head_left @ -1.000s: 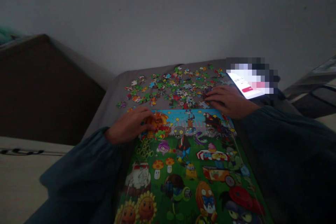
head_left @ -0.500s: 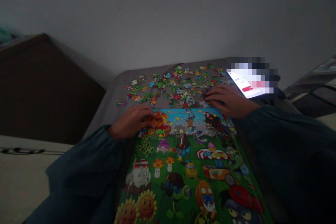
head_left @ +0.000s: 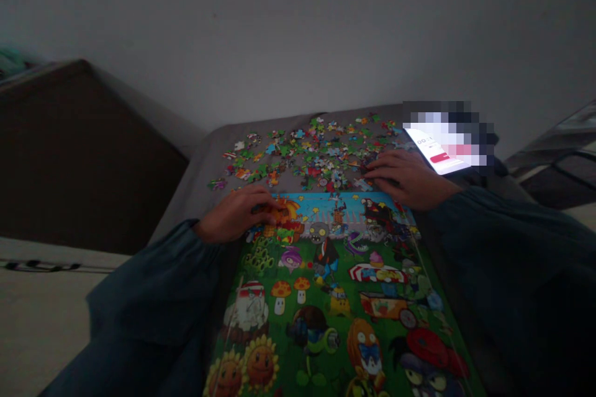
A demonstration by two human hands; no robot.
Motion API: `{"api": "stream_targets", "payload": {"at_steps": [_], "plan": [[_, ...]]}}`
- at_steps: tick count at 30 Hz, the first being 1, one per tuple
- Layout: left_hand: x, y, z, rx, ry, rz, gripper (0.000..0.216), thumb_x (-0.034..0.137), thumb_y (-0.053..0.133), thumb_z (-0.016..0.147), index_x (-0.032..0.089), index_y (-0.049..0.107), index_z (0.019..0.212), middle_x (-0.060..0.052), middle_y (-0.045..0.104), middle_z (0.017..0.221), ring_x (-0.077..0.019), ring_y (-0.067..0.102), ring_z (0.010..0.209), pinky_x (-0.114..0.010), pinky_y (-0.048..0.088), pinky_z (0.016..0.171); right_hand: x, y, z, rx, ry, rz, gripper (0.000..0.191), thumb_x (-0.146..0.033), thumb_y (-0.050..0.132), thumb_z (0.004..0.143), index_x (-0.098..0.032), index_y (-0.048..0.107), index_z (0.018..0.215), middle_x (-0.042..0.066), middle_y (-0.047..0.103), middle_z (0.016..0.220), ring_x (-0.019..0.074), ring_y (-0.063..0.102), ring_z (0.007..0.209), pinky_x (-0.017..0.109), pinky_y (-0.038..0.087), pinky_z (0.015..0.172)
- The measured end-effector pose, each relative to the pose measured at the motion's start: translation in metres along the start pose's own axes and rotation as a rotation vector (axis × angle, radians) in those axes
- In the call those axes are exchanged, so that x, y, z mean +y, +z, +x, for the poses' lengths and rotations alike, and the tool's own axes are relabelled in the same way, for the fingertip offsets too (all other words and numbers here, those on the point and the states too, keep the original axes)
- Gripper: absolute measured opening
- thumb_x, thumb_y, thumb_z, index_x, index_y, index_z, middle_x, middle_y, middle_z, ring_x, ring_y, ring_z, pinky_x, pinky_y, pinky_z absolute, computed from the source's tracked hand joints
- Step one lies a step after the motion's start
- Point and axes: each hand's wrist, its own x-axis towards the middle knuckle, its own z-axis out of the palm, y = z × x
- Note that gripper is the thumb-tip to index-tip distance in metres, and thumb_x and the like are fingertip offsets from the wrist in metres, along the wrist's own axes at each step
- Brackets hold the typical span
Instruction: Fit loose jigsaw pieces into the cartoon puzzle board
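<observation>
My left hand (head_left: 239, 214) rests at the far left corner of a colourful cartoon picture sheet (head_left: 321, 285), fingers loosely bent and a little apart over its orange figure. I see nothing held in it. My right hand (head_left: 407, 180) lies just past the sheet's far right corner with its fingers stretched out to the left. Its fingertips touch or hover over loose jigsaw pieces (head_left: 326, 152), which spread in a heap beyond the sheet. What lies under the right fingertips is partly hidden.
Sheet and pieces lie on a grey cloth surface (head_left: 198, 177) against a pale wall (head_left: 298, 43). A lit phone (head_left: 442, 161), partly pixelated, leans beyond my right hand. To the left stands a dark brown panel (head_left: 88, 161), with a pale surface (head_left: 41, 298) below it.
Both hands stay nearly where they were, and the pieces look unmoved. The view has shifted very slightly.
</observation>
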Motion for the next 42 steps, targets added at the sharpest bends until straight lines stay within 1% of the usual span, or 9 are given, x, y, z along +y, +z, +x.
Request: {"api": "stream_targets", "payload": {"at_steps": [11, 19, 24, 29, 34, 36, 38, 40, 42], "plan": [[0.001, -0.002, -0.001, -0.022, -0.004, 0.001, 0.027, 0.042, 0.058, 0.095, 0.026, 0.070, 0.112, -0.004, 0.065, 0.107, -0.0196, 0.061, 0.099, -0.033, 0.048, 0.086, -0.001, 0.000, 0.000, 0.010, 0.009, 0.006, 0.033, -0.031, 0.046, 0.094, -0.027, 0.075, 0.110, 0.007, 0.071, 0.116, 0.0306, 0.057, 0.115, 0.054, 0.045, 0.096], [-0.001, 0.000, -0.003, -0.015, 0.003, 0.002, 0.028, 0.045, 0.057, 0.095, 0.026, 0.070, 0.111, -0.004, 0.065, 0.108, -0.0197, 0.061, 0.100, -0.033, 0.047, 0.088, 0.000, 0.000, 0.000, 0.021, -0.006, -0.002, 0.034, -0.031, 0.044, 0.095, -0.026, 0.074, 0.109, 0.007, 0.071, 0.114, 0.0307, 0.057, 0.114, 0.055, 0.045, 0.096], [0.002, -0.001, -0.003, -0.016, 0.011, 0.020, 0.032, 0.047, 0.057, 0.095, 0.026, 0.069, 0.115, -0.004, 0.065, 0.106, -0.0191, 0.061, 0.097, -0.031, 0.048, 0.084, 0.000, 0.000, 0.000, 0.012, -0.001, -0.006, 0.034, -0.030, 0.044, 0.095, -0.026, 0.074, 0.110, 0.007, 0.071, 0.115, 0.0298, 0.056, 0.116, 0.053, 0.045, 0.097], [0.001, -0.001, -0.002, -0.017, 0.032, 0.022, 0.033, 0.048, 0.056, 0.095, 0.024, 0.070, 0.113, -0.005, 0.066, 0.105, -0.0191, 0.061, 0.096, -0.031, 0.048, 0.084, 0.000, 0.000, 0.000, 0.008, -0.014, -0.013, 0.034, -0.029, 0.045, 0.095, -0.022, 0.074, 0.110, 0.008, 0.071, 0.116, 0.0301, 0.056, 0.115, 0.053, 0.045, 0.097], [0.001, -0.001, -0.003, -0.008, 0.045, 0.020, 0.035, 0.050, 0.056, 0.094, 0.025, 0.070, 0.114, -0.005, 0.065, 0.108, -0.0195, 0.062, 0.097, -0.031, 0.049, 0.085, 0.002, 0.001, -0.001, 0.014, -0.026, -0.010, 0.033, -0.029, 0.045, 0.096, -0.023, 0.074, 0.111, 0.008, 0.070, 0.117, 0.0291, 0.056, 0.115, 0.052, 0.044, 0.097], [0.000, -0.003, -0.004, 0.034, 0.066, 0.028, 0.035, 0.051, 0.055, 0.094, 0.024, 0.071, 0.112, -0.005, 0.065, 0.109, -0.0196, 0.062, 0.098, -0.031, 0.049, 0.088, 0.002, 0.002, -0.001, 0.018, -0.022, -0.008, 0.033, -0.028, 0.045, 0.096, -0.023, 0.074, 0.111, 0.008, 0.070, 0.117, 0.0292, 0.056, 0.115, 0.052, 0.044, 0.097], [-0.004, -0.008, -0.006, 0.134, 0.070, 0.060, 0.036, 0.050, 0.053, 0.095, 0.023, 0.071, 0.109, -0.006, 0.066, 0.109, -0.0206, 0.062, 0.100, -0.033, 0.048, 0.091, 0.002, 0.002, -0.001, 0.024, -0.015, -0.007, 0.033, -0.028, 0.045, 0.096, -0.022, 0.074, 0.111, 0.008, 0.070, 0.117, 0.0297, 0.055, 0.116, 0.052, 0.044, 0.097], [-0.013, -0.016, -0.009, 0.291, 0.028, 0.109, 0.036, 0.047, 0.051, 0.096, 0.020, 0.071, 0.107, -0.007, 0.066, 0.108, -0.0222, 0.061, 0.103, -0.035, 0.048, 0.095, 0.001, 0.002, -0.001, 0.028, -0.010, -0.008, 0.033, -0.027, 0.045, 0.096, -0.022, 0.073, 0.111, 0.008, 0.071, 0.117, 0.0299, 0.055, 0.116, 0.053, 0.044, 0.097], [-0.026, -0.025, -0.013, 0.462, -0.081, 0.153, 0.035, 0.044, 0.048, 0.097, 0.018, 0.071, 0.106, -0.008, 0.066, 0.107, -0.0229, 0.061, 0.103, -0.036, 0.048, 0.093, 0.000, 0.001, -0.001, 0.025, -0.006, -0.005, 0.032, -0.027, 0.045, 0.096, -0.022, 0.073, 0.111, 0.008, 0.071, 0.117, 0.0297, 0.055, 0.116, 0.053, 0.043, 0.097]]}}
